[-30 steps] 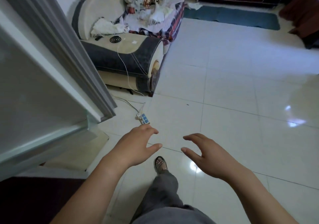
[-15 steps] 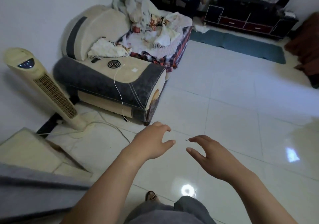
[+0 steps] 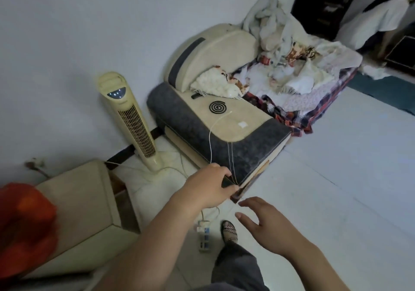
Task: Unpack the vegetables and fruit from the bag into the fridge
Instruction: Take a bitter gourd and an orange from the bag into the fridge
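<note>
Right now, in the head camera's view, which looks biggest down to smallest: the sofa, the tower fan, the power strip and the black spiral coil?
1. sofa
2. tower fan
3 and 4, unsure: the power strip looks slightly longer than the spiral coil, but it lies nearer the camera.

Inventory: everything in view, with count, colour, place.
sofa: one, beige-grey, centre
tower fan: one, cream, left of sofa
mosquito coil: one, black, on sofa armrest
cloth pile: one, mostly white, on sofa seat
cabinet: one, beige, lower left
blurred thing: one, orange-red, left edge
power strip: one, white, on floor
rug: one, blue, upper right
other person: one, white top, upper right
left hand: one, empty, at sofa corner
right hand: one, empty, above floor
</note>
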Available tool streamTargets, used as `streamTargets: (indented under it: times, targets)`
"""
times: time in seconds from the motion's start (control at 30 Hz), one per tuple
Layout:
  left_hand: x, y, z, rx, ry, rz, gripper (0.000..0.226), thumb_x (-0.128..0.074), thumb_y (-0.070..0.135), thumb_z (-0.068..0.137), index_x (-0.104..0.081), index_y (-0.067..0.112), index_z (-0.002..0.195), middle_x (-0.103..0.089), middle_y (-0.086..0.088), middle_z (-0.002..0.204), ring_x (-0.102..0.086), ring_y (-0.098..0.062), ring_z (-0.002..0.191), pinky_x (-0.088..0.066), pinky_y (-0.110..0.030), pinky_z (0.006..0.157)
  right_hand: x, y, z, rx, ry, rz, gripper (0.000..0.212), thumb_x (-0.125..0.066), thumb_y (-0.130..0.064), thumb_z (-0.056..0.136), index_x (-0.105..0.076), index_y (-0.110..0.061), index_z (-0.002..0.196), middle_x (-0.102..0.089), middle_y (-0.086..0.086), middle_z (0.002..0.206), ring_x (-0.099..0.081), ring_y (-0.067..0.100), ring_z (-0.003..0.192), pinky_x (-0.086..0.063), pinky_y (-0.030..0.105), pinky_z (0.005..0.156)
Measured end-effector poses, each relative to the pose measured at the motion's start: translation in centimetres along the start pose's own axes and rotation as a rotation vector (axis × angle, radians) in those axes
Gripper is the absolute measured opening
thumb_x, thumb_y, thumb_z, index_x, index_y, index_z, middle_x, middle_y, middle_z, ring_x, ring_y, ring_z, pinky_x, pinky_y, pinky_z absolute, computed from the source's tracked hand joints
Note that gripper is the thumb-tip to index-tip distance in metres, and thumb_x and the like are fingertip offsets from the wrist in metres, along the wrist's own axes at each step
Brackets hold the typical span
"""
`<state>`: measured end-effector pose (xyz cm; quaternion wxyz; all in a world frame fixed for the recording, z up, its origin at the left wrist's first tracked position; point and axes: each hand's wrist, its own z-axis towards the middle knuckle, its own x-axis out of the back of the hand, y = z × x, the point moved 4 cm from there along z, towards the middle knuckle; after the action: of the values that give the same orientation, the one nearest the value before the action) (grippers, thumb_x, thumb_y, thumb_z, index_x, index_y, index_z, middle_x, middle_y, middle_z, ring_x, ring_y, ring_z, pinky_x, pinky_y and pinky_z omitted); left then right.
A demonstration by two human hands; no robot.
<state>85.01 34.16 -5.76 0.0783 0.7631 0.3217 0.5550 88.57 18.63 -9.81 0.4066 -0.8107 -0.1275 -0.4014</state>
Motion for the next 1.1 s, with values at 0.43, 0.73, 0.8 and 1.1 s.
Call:
streamTargets:
  times: [0.43,0.73,0.8,1.1]
  targets:
    - [6.2,-13.7,3.3,0.606,0.092,-0.273,0.045,-0.049,0.048,0.089,-0.043,0.030,0.131,-0.039,0.007,0.140,-0.042,-0.013,0.123,-0.037,-0.033,0.104,6.2,-5.9,23.8,0.384,-0.347,-0.167,0.046,-0.041,-0.052,0.092,-0.045,-0.027,0.130,-0.046,-0.006,0.132,-0.048,0.011,0.115,-0.038,0.023,0.092]
    - [8.2,-21.3,0.0,0.810,0.238,-0.426,0.040,-0.049,0.035,0.092,-0.048,0.018,0.128,-0.048,-0.002,0.133,-0.047,-0.017,0.117,-0.040,-0.033,0.099,0.0,-15.6,29.2,0.600,-0.565,-0.264,0.048,-0.041,-0.056,0.090,-0.043,-0.032,0.132,-0.043,-0.012,0.137,-0.044,0.004,0.120,-0.036,0.022,0.100]
    - [8.6,-24.3,-0.6,0.834,0.242,-0.418,0.045,-0.048,0.038,0.093,-0.043,0.019,0.134,-0.043,-0.002,0.138,-0.043,-0.018,0.122,-0.038,-0.032,0.102,-1.6,-18.2,30.6,0.621,-0.608,-0.282,0.047,-0.041,-0.055,0.091,-0.042,-0.032,0.132,-0.042,-0.013,0.137,-0.044,0.004,0.119,-0.036,0.021,0.099]
    - [14.7,-39.0,0.7,0.772,0.341,-0.436,0.047,-0.047,0.044,0.091,-0.041,0.025,0.133,-0.044,0.002,0.135,-0.046,-0.016,0.118,-0.041,-0.032,0.095,-7.4,-29.4,39.2,0.593,-0.546,-0.355,0.045,-0.043,-0.053,0.090,-0.043,-0.033,0.130,-0.044,-0.012,0.136,-0.046,0.003,0.116,-0.039,0.022,0.098]
